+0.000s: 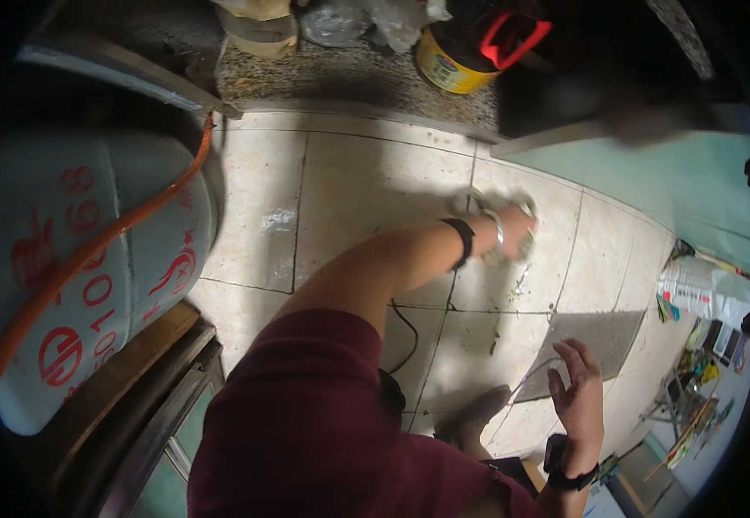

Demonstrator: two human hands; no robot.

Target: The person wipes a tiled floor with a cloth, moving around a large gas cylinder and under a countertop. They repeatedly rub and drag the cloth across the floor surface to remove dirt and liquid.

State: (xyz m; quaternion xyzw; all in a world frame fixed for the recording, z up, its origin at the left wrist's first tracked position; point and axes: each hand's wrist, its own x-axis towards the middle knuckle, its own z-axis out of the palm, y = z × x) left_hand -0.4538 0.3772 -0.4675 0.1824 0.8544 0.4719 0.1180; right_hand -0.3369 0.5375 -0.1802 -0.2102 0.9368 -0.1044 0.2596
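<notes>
My left arm reaches across the pale tiled floor [362, 171], a bangle and a dark band on its wrist. My left hand [508, 232], blurred, presses down on a crumpled greyish cloth [526, 247] and appears to grip it; its fingers are partly hidden. Small crumbs [521, 282] lie on the tiles just below the cloth. My right hand [575, 382] hangs above the floor at lower right, fingers apart and slightly curled, holding nothing. A dark watch sits on that wrist. A foot in a dark shoe [485, 408] shows to its left.
A grey gas cylinder [148, 259] with red writing and an orange hose [122, 223] stands left. At the top, a granite slab [349, 81] holds bags and a yellow-labelled container [456, 68] with a red handle. A pale green panel [621, 168], white bag [705, 291] and clutter are right.
</notes>
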